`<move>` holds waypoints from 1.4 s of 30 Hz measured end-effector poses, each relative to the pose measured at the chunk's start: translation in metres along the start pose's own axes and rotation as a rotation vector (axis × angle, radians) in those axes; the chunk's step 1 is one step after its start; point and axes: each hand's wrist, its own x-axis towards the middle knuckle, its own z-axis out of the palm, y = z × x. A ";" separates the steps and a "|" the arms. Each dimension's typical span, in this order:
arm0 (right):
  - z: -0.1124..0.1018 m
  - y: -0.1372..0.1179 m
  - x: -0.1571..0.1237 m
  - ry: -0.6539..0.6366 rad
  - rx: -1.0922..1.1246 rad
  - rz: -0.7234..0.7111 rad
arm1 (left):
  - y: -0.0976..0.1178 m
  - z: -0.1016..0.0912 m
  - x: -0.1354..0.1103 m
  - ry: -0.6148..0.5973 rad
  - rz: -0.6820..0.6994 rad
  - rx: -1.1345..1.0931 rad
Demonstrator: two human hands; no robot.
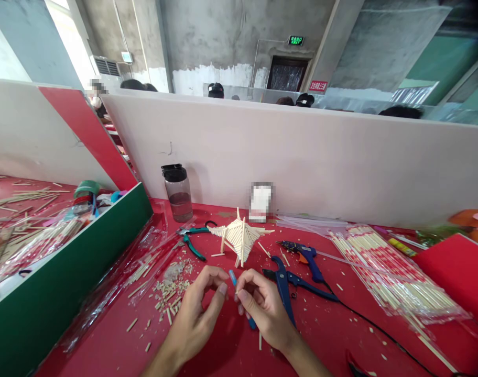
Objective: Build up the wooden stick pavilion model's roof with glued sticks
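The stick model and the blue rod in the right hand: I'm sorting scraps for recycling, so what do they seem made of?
Stick model: pale tan, matte, unpainted slivers, likely bamboo or wood, like the offcuts around it. Blue rod, pinched by the right hand: smooth, evenly coloured, probably plastic, though it is too small to be sure.

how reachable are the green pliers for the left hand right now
Probably reachable, yes: the green pliers lie uncovered just beyond the left hand, with only scattered stick offcuts between them. Its fingers are at the blue tool the right hand holds.
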 end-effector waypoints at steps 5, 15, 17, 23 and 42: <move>-0.002 -0.003 0.001 -0.012 -0.029 -0.033 | 0.003 0.002 0.001 -0.117 0.058 0.043; -0.007 -0.009 0.001 -0.082 -0.085 -0.038 | 0.005 0.002 0.000 -0.163 0.083 0.094; -0.007 -0.010 0.001 -0.104 -0.081 -0.038 | 0.005 0.001 -0.001 -0.174 0.097 0.111; -0.009 -0.008 0.000 -0.171 0.013 -0.012 | 0.004 0.001 -0.001 -0.211 0.082 0.058; -0.006 -0.002 0.002 -0.111 0.020 -0.068 | 0.002 -0.004 0.004 -0.019 0.109 0.033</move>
